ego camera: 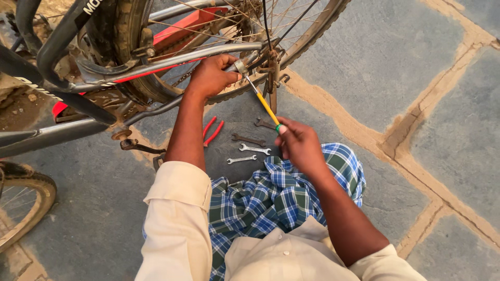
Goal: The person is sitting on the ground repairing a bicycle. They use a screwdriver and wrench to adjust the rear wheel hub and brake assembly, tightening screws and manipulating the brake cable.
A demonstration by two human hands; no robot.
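Observation:
My left hand (211, 77) grips the grey frame tube (172, 61) of a bicycle close to the rear wheel axle (268, 54), holding a small metal part against it. My right hand (297, 143) holds the yellow and green handle of a screwdriver (266, 106), whose metal tip reaches up to the spot by my left thumb. The rear wheel (302, 31) with its spokes and tyre stands just behind both hands. A rusty kickstand (273, 88) hangs down beside the screwdriver shaft.
Three spanners (249, 139) and red-handled pliers (212, 130) lie on the stone floor between my arms. A pedal and crank (136, 145) sit at the left, another wheel (23, 208) at the far left edge. My checked cloth (276, 192) covers my lap.

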